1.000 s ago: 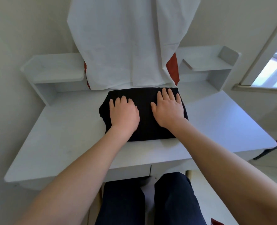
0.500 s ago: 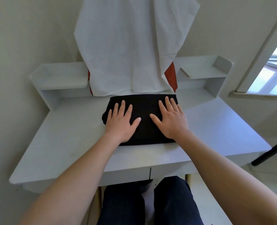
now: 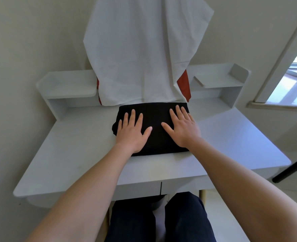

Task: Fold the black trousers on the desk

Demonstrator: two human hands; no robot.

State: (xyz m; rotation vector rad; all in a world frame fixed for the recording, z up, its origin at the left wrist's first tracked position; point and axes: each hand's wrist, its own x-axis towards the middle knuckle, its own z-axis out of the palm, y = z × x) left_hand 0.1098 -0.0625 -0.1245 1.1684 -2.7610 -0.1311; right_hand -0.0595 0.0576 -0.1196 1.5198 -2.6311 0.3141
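Both hands flat on folded black trousers

The black trousers [image 3: 155, 130], a soft matte rectangle, lie mid-back on the smooth white surface [image 3: 71, 154]; the left hand [image 3: 131, 134] and right hand [image 3: 182, 129] press them with straight, spread fingers. A creased white cloth [image 3: 140, 55] hangs behind, hiding most of something red [image 3: 184, 87].

White desk [image 3: 74, 154] bears black trousers [image 3: 154, 119] (folded flat).

black trousers [image 3: 154, 117] partly under left hand [image 3: 131, 135] and right hand [image 3: 183, 131], red object [image 3: 184, 84] mostly behind white cloth [image 3: 140, 49]
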